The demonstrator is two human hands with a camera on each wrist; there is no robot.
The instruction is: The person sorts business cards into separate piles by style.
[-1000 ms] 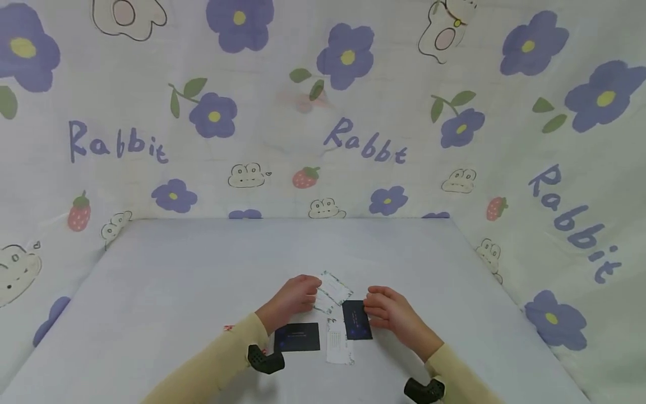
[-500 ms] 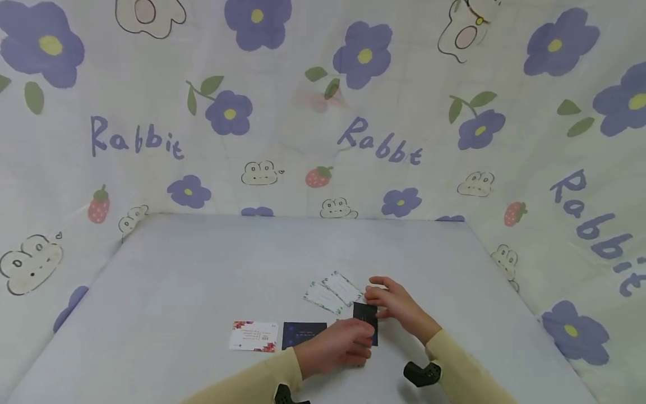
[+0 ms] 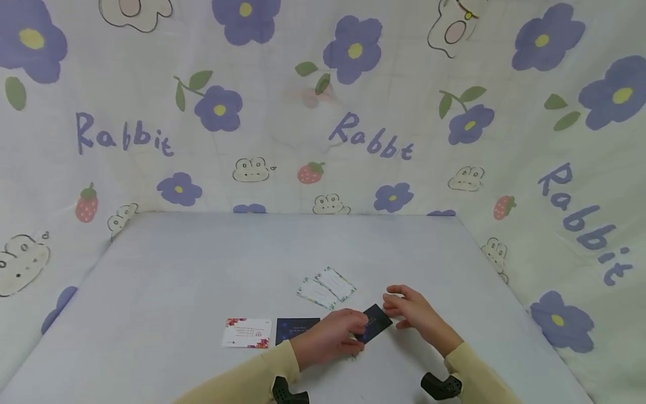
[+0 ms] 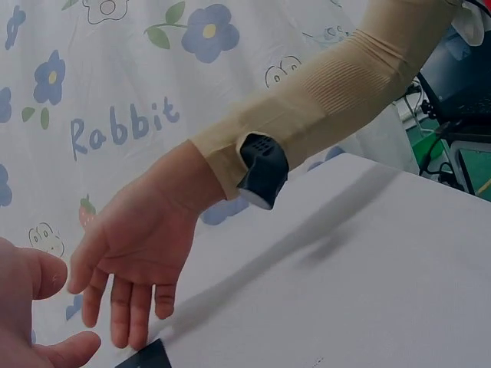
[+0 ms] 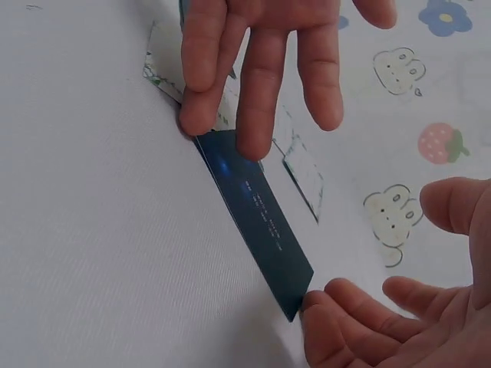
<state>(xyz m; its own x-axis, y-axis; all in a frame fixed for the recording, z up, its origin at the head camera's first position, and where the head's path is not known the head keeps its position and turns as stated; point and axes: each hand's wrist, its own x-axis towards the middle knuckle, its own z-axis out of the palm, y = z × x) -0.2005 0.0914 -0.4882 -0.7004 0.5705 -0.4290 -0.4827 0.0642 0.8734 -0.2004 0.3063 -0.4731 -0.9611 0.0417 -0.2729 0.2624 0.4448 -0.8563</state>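
A dark blue card (image 3: pixel 375 324) with small pale print lies tilted on the desk (image 3: pixel 202 269), near its front edge, between the two hands. In the right wrist view the card (image 5: pixel 257 230) is a long, thin rectangle, glossy, with a brighter blue patch near one end. The left hand (image 3: pixel 330 338) comes down on it from above: its fingers (image 5: pixel 257 92) are nearly straight and two fingertips press on one end of the card, curling round nothing. The right hand (image 3: pixel 416 311) lies open just beside the other end, its fingers (image 5: pixel 360 310) relaxed and one fingertip touching the card's corner. Both arms wear beige sleeves.

Just behind the card, two white cards with leafy borders (image 3: pixel 326 287) lie side by side, overlapping slightly. To the left sit another dark blue card (image 3: pixel 295 328), partly under the left hand, and a white card with red flowered corners (image 3: pixel 247 333) beside it.

The desk is covered in a plain, pale grey-white cloth. A printed sheet (image 3: pixel 323 112) hangs round it on three sides, showing purple flowers, strawberries, small rabbits and the word "Rabbit".
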